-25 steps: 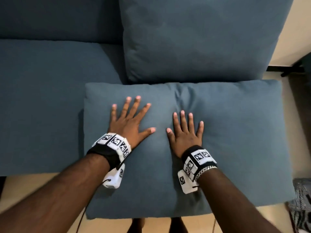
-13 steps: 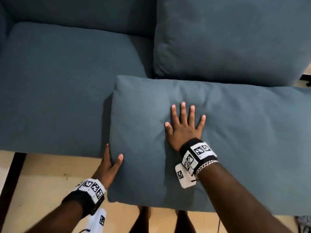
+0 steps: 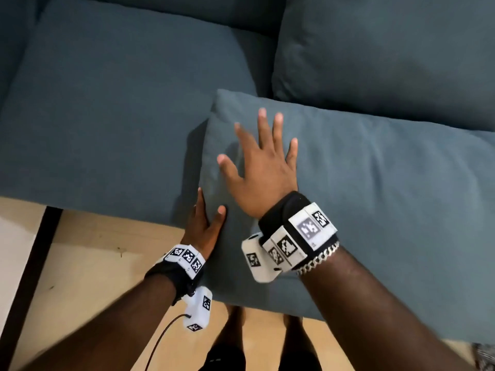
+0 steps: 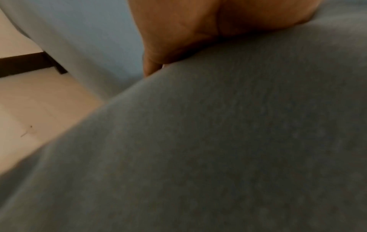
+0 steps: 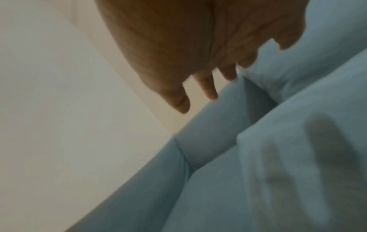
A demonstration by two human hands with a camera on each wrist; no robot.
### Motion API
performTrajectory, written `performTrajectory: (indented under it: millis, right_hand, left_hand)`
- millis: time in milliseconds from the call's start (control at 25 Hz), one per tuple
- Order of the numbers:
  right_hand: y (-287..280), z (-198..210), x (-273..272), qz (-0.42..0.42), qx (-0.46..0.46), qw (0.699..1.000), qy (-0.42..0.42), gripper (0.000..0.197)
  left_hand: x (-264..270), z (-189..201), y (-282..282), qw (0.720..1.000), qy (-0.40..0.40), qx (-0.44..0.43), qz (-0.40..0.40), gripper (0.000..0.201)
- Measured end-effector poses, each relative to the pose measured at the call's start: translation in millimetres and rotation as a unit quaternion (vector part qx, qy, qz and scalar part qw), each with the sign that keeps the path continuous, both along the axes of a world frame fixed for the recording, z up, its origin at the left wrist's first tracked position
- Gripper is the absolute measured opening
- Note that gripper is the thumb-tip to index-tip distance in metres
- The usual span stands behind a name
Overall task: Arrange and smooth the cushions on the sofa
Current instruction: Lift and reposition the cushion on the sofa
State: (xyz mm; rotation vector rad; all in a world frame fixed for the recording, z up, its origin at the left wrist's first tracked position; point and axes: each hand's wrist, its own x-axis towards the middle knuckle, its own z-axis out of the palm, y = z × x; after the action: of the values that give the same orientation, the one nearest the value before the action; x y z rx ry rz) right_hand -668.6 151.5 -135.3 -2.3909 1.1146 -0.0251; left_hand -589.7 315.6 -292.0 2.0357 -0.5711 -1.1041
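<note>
A loose blue cushion (image 3: 375,196) lies flat on the sofa seat (image 3: 112,108), its near edge hanging over the sofa's front. My left hand (image 3: 206,223) rests against the cushion's left side, fingers straight along the edge and thumb on top. The left wrist view shows the palm (image 4: 198,31) pressed to the fabric (image 4: 218,149). My right hand (image 3: 265,167) hovers over the cushion's left part, fingers spread and blurred. In the right wrist view the right hand (image 5: 188,47) is clear of the cushion (image 5: 278,180) and casts a shadow on it.
A large back cushion (image 3: 388,54) leans upright behind the loose one, at the right. The left seat is bare. Pale wooden floor (image 3: 93,277) with a dark strip (image 3: 29,263) lies in front. My feet (image 3: 235,325) stand under the cushion's overhang.
My left hand left the cushion's top and now rests at its left edge. My right hand, flat on the cushion before, has lifted and shifted left. The view has swung left.
</note>
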Motion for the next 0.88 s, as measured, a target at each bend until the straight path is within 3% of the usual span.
performTrajectory:
  millis: [40,80,120,160,200,240,280,320,400,440,480,520,560,640,720,800,840,880]
  right_hand:
    - [9.4,10.0,1.9,-0.027,-0.049,0.994,-0.094,0.065]
    - [19.3,9.2,-0.5,-0.021,-0.094,0.987,-0.125,0.065]
    - [26.3,-8.0,-6.2,0.028,-0.137,0.988,-0.072,0.066]
    - [31.7,-30.6,-13.0,0.096,-0.135,0.985,0.043,0.067]
    - [33.9,-50.5,-18.3,0.138,-0.086,0.973,0.161,0.067]
    - [36.0,-63.2,-19.8,0.145,-0.044,0.963,0.221,0.068]
    - [39.2,-64.1,-15.9,0.136,-0.012,0.965,0.222,0.069]
    - [46.2,-51.0,-7.4,0.125,0.010,0.977,0.170,0.069]
    - [68.1,-7.5,-6.4,0.080,-0.018,0.997,-0.017,0.065]
    - [76.6,3.9,-17.6,0.038,-0.051,0.992,-0.106,0.062]
    - [80.0,0.0,-37.2,0.008,-0.104,0.985,-0.138,0.060]
    - [77.3,-18.8,-60.3,0.003,-0.149,0.984,-0.098,0.059]
    - [70.6,-37.8,-81.4,0.021,-0.160,0.987,0.005,0.061]
    - [62.2,-66.6,-108.8,0.059,-0.093,0.985,0.135,0.068]
    - [55.2,-57.6,-111.1,0.075,-0.074,0.992,0.068,0.068]
    - [49.6,-13.7,-120.5,-0.036,-0.093,0.990,-0.098,0.064]
    - [43.4,-2.6,-137.6,-0.109,-0.126,0.972,-0.166,0.062]
    - [37.2,-3.9,-159.6,-0.159,-0.179,0.955,-0.176,0.062]
  left_hand:
    - [-0.5,-5.3,-1.4,1.000,0.001,-0.018,0.001,0.098]
    - [-1.1,-8.1,-1.1,1.000,0.004,-0.028,0.005,0.091]
    - [-0.2,-11.1,-0.1,0.999,0.009,-0.037,0.014,0.085]
    - [1.3,-8.9,4.5,0.999,0.018,-0.035,0.025,0.079]
    - [1.7,-5.1,9.7,0.998,0.030,-0.029,0.038,0.070]
    - [0.3,-3.3,18.6,0.998,0.038,-0.022,0.041,0.063]
    - [0.7,-6.4,26.4,0.999,0.041,-0.017,0.025,0.062]
    - [-2.4,-5.8,32.9,0.999,0.045,-0.014,0.007,0.068]
    - [-7.9,-15.6,44.4,1.000,0.013,-0.008,-0.011,0.080]
    - [-11.3,-20.5,46.9,1.000,-0.019,-0.019,-0.014,0.069]
    - [-14.5,-22.8,47.0,0.998,-0.050,-0.026,-0.019,0.061]
    - [-18.5,-21.6,43.4,0.997,-0.067,-0.026,-0.018,0.062]
    - [-24.1,-14.2,37.3,0.997,-0.068,-0.014,-0.022,0.067]
    - [-41.7,9.3,22.1,0.983,-0.159,0.037,-0.082,0.075]
    - [-62.7,35.5,-0.1,0.945,-0.280,0.069,-0.154,0.072]
    - [-84.3,53.6,-17.4,0.918,-0.349,0.067,-0.178,0.068]
    - [-97.7,58.8,-27.2,0.908,-0.365,0.039,-0.201,0.067]
    - [-114.2,61.1,-36.9,0.889,-0.388,0.016,-0.241,0.067]
